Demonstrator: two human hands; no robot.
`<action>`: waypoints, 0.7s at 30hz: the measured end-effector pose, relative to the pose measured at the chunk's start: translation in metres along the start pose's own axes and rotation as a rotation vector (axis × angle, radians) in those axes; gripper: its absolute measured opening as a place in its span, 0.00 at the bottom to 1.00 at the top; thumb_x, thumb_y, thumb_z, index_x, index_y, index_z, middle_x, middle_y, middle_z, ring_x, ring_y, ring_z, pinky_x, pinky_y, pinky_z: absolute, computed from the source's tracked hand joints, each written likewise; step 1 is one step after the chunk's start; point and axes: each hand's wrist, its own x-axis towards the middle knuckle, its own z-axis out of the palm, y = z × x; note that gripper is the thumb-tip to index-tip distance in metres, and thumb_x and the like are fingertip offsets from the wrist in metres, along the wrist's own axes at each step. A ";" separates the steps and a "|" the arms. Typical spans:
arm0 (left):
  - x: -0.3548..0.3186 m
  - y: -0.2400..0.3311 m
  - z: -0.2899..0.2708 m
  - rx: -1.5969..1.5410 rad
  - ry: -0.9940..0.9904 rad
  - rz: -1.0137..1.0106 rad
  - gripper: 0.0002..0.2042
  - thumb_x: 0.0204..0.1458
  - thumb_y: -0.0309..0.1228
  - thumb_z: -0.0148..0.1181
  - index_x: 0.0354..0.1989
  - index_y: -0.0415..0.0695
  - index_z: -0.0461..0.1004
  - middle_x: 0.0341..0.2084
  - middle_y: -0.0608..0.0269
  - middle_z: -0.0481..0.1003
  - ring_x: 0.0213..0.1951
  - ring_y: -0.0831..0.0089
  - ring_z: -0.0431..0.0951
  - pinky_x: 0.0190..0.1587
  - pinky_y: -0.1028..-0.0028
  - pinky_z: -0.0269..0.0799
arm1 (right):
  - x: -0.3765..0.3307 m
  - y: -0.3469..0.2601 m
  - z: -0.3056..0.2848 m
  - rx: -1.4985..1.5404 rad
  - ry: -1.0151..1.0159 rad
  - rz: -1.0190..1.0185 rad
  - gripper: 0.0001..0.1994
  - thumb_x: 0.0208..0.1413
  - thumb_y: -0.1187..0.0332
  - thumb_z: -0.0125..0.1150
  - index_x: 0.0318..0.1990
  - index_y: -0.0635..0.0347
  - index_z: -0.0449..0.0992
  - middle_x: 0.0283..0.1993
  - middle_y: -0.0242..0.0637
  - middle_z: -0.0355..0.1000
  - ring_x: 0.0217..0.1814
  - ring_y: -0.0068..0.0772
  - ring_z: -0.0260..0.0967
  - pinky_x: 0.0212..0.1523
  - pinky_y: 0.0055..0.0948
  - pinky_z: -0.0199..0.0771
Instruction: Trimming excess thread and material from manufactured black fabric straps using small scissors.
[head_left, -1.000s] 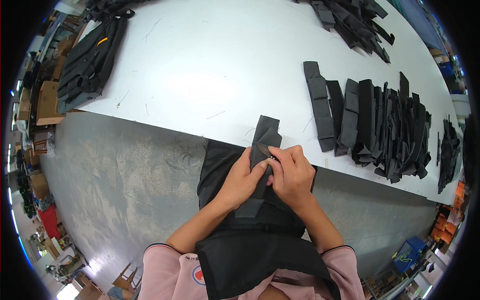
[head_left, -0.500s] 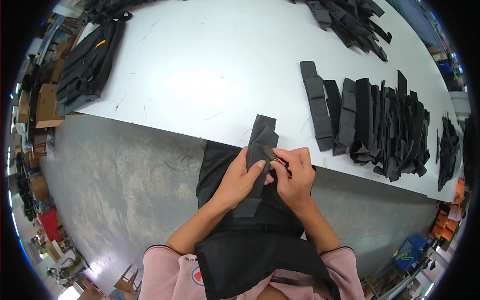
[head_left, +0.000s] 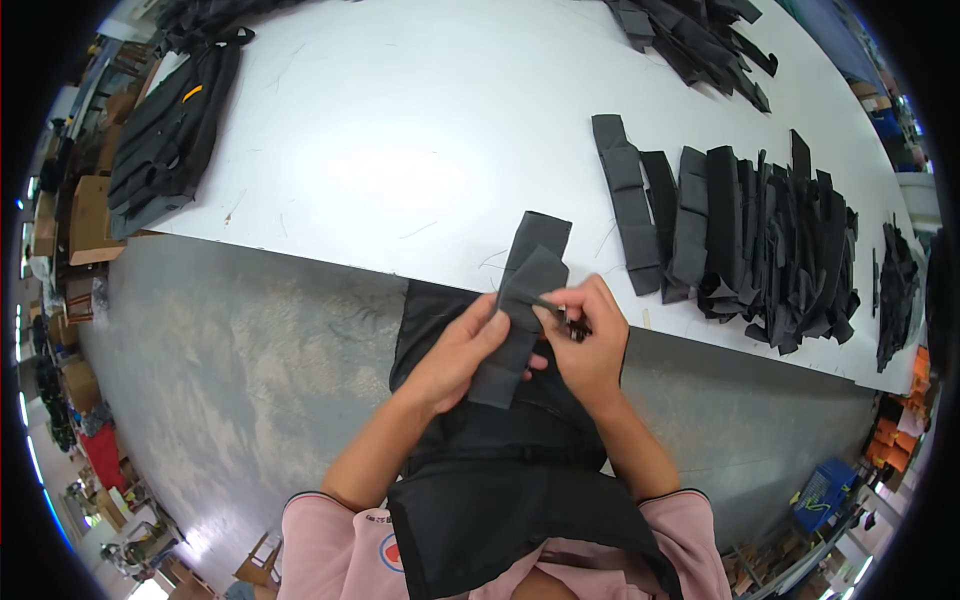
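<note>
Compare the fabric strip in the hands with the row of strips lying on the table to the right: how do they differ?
The folded black fabric strip is a single piece, gripped by the left hand and the right hand at the white table edge, its top end resting on the table. The row of black strips is many pieces, overlapping, lying untouched farther right. Both look like the same dark fabric, of similar width.

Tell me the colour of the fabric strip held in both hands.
Dark grey to black, plain, no pattern: the fabric strip, seen in the head view.
</note>
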 end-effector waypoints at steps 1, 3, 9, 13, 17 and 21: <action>-0.004 -0.003 0.003 -0.070 0.006 -0.006 0.19 0.59 0.42 0.49 0.50 0.39 0.62 0.37 0.57 0.73 0.33 0.71 0.78 0.35 0.76 0.75 | -0.005 -0.003 0.007 0.032 0.062 -0.071 0.10 0.39 0.83 0.64 0.32 0.64 0.74 0.25 0.30 0.60 0.23 0.18 0.60 0.22 0.18 0.60; 0.002 -0.013 -0.001 -0.053 0.047 0.007 0.20 0.58 0.45 0.50 0.48 0.40 0.63 0.36 0.58 0.73 0.32 0.72 0.77 0.33 0.76 0.75 | -0.007 0.006 0.017 0.023 0.117 -0.232 0.11 0.39 0.85 0.63 0.33 0.63 0.75 0.25 0.31 0.61 0.23 0.17 0.58 0.22 0.17 0.57; 0.007 -0.012 -0.003 0.220 0.141 0.075 0.20 0.57 0.44 0.53 0.45 0.39 0.64 0.32 0.60 0.73 0.28 0.75 0.76 0.30 0.77 0.73 | -0.015 0.006 0.004 0.059 -0.022 -0.106 0.13 0.39 0.86 0.60 0.35 0.63 0.77 0.24 0.31 0.61 0.23 0.19 0.59 0.22 0.18 0.58; 0.006 -0.009 -0.007 0.232 0.129 0.126 0.19 0.57 0.40 0.53 0.48 0.37 0.64 0.34 0.59 0.74 0.27 0.75 0.76 0.31 0.78 0.73 | -0.008 -0.015 -0.011 -0.045 -0.081 -0.143 0.12 0.42 0.84 0.58 0.37 0.63 0.76 0.23 0.33 0.66 0.22 0.19 0.61 0.23 0.18 0.60; 0.006 -0.008 0.000 0.178 0.065 0.099 0.17 0.58 0.37 0.51 0.49 0.37 0.64 0.36 0.57 0.74 0.29 0.74 0.77 0.32 0.76 0.74 | 0.008 -0.009 0.000 -0.055 -0.102 -0.107 0.10 0.47 0.81 0.57 0.40 0.65 0.73 0.28 0.37 0.72 0.28 0.19 0.67 0.29 0.17 0.66; 0.008 -0.005 -0.010 0.075 0.063 -0.003 0.17 0.59 0.37 0.50 0.50 0.38 0.64 0.38 0.55 0.75 0.30 0.72 0.78 0.33 0.75 0.74 | 0.004 -0.007 -0.001 0.168 0.066 0.009 0.17 0.49 0.77 0.60 0.48 0.60 0.68 0.34 0.41 0.74 0.26 0.22 0.72 0.24 0.22 0.70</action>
